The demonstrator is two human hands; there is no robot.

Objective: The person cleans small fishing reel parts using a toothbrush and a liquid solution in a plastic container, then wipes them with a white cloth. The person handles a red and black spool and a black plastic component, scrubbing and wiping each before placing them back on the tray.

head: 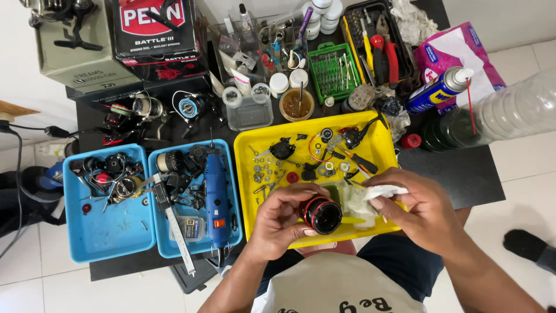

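1. Spool, black with red rim bands, sits in my left hand; fingers curl around its side, thumb under the open face. It is over the near edge of the yellow tray, close to my body.
2. Right hand pinches a white tissue between thumb and forefingers, just beside the spool, not clearly touching it.
3. Handling, my guess: spool looks like stiff metal, light for one hand, round and maybe greasy, so slippery. Best taken around the side wall below the rim, not by the thin red lip. Tissue is soft, tears easily.
4. Clear plastic bag lies in the tray under and between both hands.
5. Yellow tray also holds many small washers, screws, springs and black parts scattered across it; a handle part sits near the far edge.
6. To my left: blue tray with a blue rotary tool and a ruler sticking out over the rim.
7. Further left: second blue tray with tangled metal bits.
8. Far side of the table: green bit case, pliers in a black tray, blue spray can, clear bottle, pink tissue pack, small bowl, two boxes.
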